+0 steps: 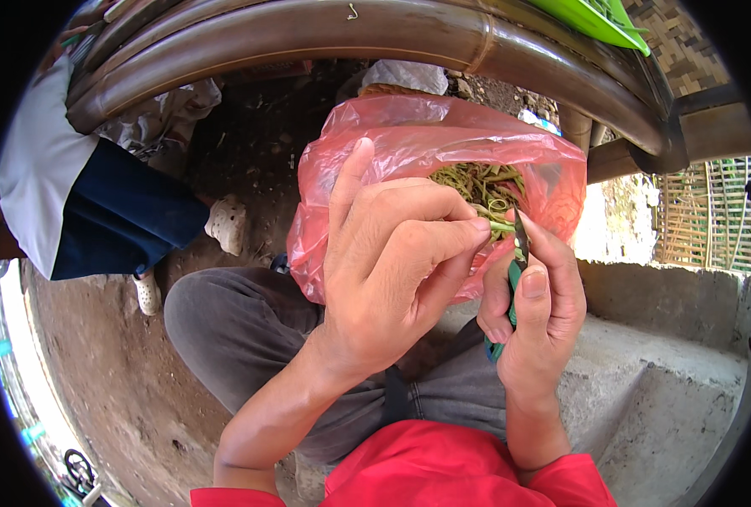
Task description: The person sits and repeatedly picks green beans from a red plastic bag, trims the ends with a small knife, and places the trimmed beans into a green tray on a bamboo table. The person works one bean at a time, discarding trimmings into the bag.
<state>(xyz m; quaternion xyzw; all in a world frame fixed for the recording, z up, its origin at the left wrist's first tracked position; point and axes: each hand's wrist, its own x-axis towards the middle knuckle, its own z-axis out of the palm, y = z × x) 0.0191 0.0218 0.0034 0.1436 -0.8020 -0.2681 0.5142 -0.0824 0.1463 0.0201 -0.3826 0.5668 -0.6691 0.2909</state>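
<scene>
My left hand (384, 262) pinches a thin green stem (501, 226) between thumb and fingertips, its little finger stretched upward. Close on its right, my right hand (549, 317) is wrapped round the green handle of a small knife (522, 237). The dark blade points up and away, right by the stem's end; whether it touches cannot be told. Under and beyond both hands, a pink plastic bag (367, 127) lies open. Thin green and brownish plant strips (477, 182) are heaped inside it, partly hidden by my left hand.
A thick bamboo bench (375, 38) spans the far side, with a bright green plastic basket (595, 19) at its right end. Another person in a navy garment (122, 211) and pale clogs (226, 226) is at the left. A concrete ledge (620, 372) is on my right.
</scene>
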